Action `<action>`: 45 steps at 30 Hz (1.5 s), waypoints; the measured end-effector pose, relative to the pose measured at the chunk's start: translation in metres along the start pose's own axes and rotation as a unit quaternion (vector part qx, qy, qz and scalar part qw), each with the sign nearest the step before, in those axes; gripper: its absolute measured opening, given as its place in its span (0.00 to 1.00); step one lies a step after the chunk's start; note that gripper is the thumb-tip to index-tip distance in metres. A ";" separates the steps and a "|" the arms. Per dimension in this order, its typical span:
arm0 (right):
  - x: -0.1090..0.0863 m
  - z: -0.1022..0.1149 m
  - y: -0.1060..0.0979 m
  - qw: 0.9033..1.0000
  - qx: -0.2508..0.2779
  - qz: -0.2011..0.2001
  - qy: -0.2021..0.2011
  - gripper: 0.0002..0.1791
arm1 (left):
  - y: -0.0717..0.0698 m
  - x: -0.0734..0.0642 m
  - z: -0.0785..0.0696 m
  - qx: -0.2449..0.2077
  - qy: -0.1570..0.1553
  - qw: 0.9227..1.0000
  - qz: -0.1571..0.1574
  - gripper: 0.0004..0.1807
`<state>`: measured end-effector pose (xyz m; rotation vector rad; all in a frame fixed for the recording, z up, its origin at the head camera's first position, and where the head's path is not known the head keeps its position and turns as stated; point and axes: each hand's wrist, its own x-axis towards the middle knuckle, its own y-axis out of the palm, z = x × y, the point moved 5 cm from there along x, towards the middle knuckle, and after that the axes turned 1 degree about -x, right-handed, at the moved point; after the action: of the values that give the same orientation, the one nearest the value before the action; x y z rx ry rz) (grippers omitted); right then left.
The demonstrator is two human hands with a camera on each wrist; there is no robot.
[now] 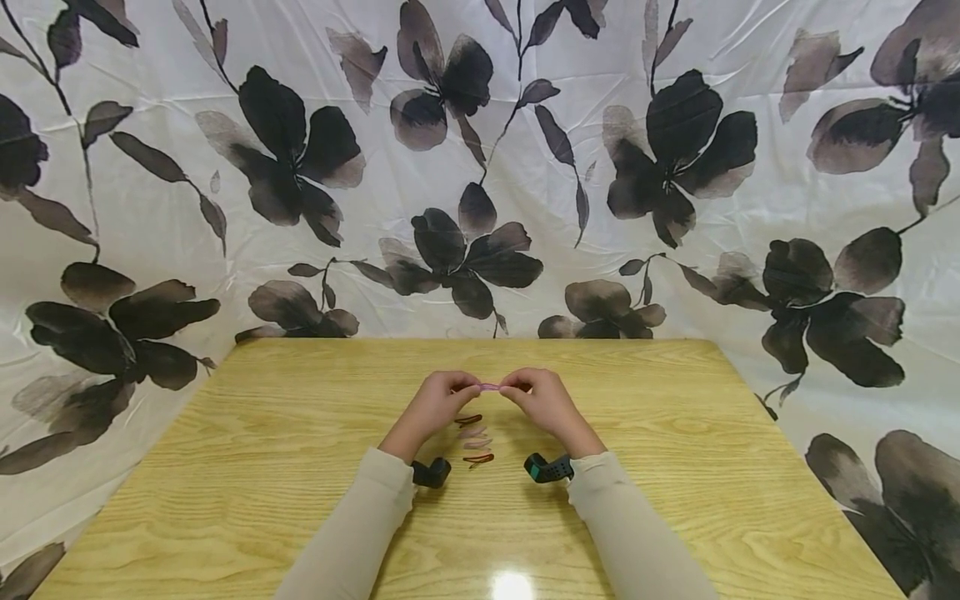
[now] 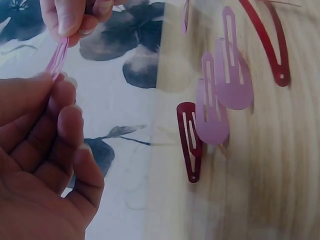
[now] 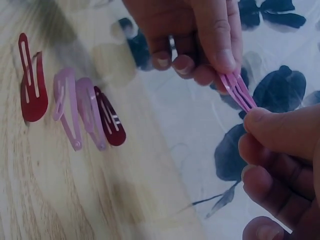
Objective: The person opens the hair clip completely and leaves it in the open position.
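Observation:
Between my two hands is a pink snap hair clip [image 1: 489, 387], raised over the table. My left hand [image 1: 444, 402] pinches one end with thumb and fingertips. The other end is pinched by my right hand [image 1: 542, 402]. In the right wrist view the hair clip [image 3: 238, 91] shows its slotted metal strips. Below the hands, several more snap clips lie in a column: a dark red clip [image 1: 468, 420] farthest away, two light pink clips [image 3: 67, 107], and a red clip [image 1: 478, 458] nearest me. Fingertips cover both ends of the held clip.
The wooden table [image 1: 262, 467] extends to both sides of the arms. A white floral cloth [image 1: 480, 167] hangs behind it. Each wrist bears a dark strap with a camera [image 1: 431, 473], low over the table near the clips.

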<state>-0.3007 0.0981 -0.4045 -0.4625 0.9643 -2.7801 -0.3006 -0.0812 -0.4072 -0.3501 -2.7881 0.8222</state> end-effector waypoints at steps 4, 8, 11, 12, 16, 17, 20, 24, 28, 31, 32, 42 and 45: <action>0.000 0.001 0.001 1.000 0.006 0.008 0.002 0.06 | 0.001 -0.003 0.005 -0.057 -0.006 0.998 0.013 0.13; -0.001 0.001 0.002 1.000 0.009 0.023 -0.001 0.07 | 0.002 -0.006 0.009 -0.097 -0.013 0.995 0.030 0.15; -0.002 0.001 0.003 0.999 0.014 0.035 -0.006 0.07 | 0.002 -0.009 0.010 -0.106 -0.006 0.993 0.044 0.16; -0.002 0.002 0.003 0.999 0.017 0.038 -0.008 0.07 | 0.002 -0.009 0.011 -0.105 -0.003 0.993 0.047 0.16; -0.003 0.000 0.005 0.998 0.034 0.053 -0.010 0.07 | 0.002 -0.012 0.013 -0.107 0.004 0.993 0.056 0.16; -0.004 0.000 0.005 0.998 0.038 0.055 -0.010 0.08 | 0.002 -0.012 0.013 -0.108 0.003 0.993 0.056 0.16; -0.004 -0.001 0.005 0.997 0.047 0.063 -0.012 0.09 | 0.002 -0.013 0.014 -0.109 -0.001 0.993 0.055 0.16; -0.004 -0.002 0.004 0.996 0.058 0.071 -0.018 0.11 | 0.002 -0.014 0.011 -0.105 -0.006 0.993 0.052 0.16; -0.004 -0.002 0.002 0.995 0.068 0.076 -0.019 0.11 | -0.002 -0.019 -0.003 -0.104 -0.003 0.993 0.055 0.16; -0.005 -0.002 0.002 0.994 0.071 0.078 -0.023 0.12 | -0.005 -0.026 -0.015 -0.111 0.002 0.992 0.059 0.15; -0.005 -0.002 0.002 0.994 0.072 0.079 -0.025 0.12 | -0.006 -0.028 -0.018 -0.113 0.003 0.992 0.059 0.15; -0.005 0.000 0.001 0.993 0.085 0.079 -0.030 0.12 | -0.007 -0.029 -0.020 -0.118 0.020 0.991 0.056 0.15; -0.005 0.001 0.000 0.992 0.086 0.078 -0.038 0.12 | -0.008 -0.029 -0.020 -0.118 0.021 0.991 0.056 0.14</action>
<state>-0.2951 0.0984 -0.4051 -0.4418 0.7039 -2.6545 -0.2692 -0.0853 -0.3903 -0.5600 -2.8520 0.5003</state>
